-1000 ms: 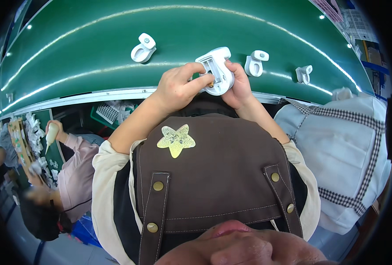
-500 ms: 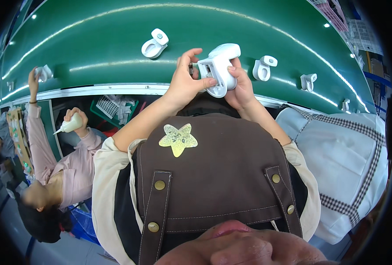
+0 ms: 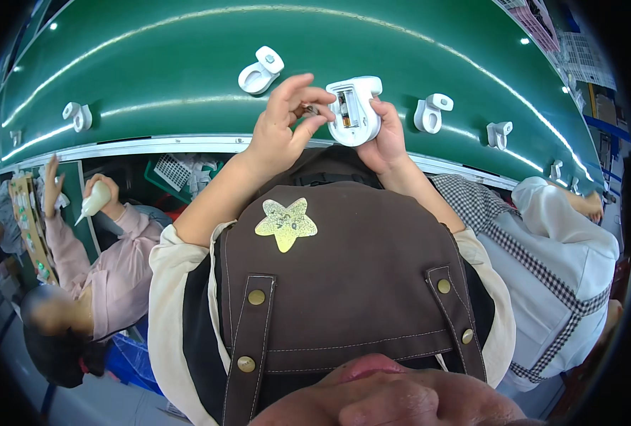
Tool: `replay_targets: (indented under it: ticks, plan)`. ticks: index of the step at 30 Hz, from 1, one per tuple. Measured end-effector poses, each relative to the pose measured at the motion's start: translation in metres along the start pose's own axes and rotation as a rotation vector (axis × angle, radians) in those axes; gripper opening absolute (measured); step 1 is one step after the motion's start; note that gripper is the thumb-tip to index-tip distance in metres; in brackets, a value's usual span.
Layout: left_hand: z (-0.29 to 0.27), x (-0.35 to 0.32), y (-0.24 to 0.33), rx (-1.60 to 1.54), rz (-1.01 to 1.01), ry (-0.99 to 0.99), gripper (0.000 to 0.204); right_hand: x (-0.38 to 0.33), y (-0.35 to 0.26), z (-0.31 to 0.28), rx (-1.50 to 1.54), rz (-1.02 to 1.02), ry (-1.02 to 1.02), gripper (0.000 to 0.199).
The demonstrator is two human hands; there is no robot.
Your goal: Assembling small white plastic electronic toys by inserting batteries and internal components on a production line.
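Observation:
A white toy shaped like a small toilet (image 3: 365,130) is gripped in my right hand (image 3: 388,140), whose fingers wrap its right side. Its underside faces me, with an uncovered compartment (image 3: 345,108) showing a metallic and orange cylindrical part, which looks like a battery. My left hand (image 3: 285,124) is beside the compartment, fingers curled with the tips close to its left edge. A small dark, shiny thing (image 3: 312,110) shows among the left fingers, too small to name.
Similar white toys stand apart on the green belt, including one beyond my left hand (image 3: 260,71) and one to the right (image 3: 429,113). A metal rail (image 3: 180,144) edges it. At left, a person (image 3: 120,284) holds a squeeze bottle (image 3: 96,199); another person (image 3: 542,277) is at right.
The toy in my right hand has turned, showing more of its compartment. My left hand has drawn off it to the left. The belt's toys shifted right; the left person released one.

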State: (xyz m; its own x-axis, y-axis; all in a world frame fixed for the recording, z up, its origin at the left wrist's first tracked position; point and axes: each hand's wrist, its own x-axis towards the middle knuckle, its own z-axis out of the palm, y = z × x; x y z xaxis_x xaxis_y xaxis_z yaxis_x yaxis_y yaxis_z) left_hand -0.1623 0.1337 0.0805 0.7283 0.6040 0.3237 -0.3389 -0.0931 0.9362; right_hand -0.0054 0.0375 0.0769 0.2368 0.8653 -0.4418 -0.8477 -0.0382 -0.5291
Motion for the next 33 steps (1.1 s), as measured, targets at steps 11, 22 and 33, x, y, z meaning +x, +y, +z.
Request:
replay_targets:
  ticks: [11, 22, 33]
  plan:
    - [-0.007, 0.018, 0.021, 0.607, 0.187, -0.041, 0.017, 0.001, 0.016, 0.005, -0.002, 0.012, -0.042, 0.039]
    - [-0.012, 0.030, 0.014, 0.845, 0.334, -0.062, 0.017, 0.005, 0.019, 0.015, 0.033, 0.057, -0.004, 0.038]
    - [0.002, 0.007, -0.004, 0.821, 0.425, -0.081, 0.023, 0.011, 0.027, 0.004, 0.096, 0.063, 0.082, 0.039]
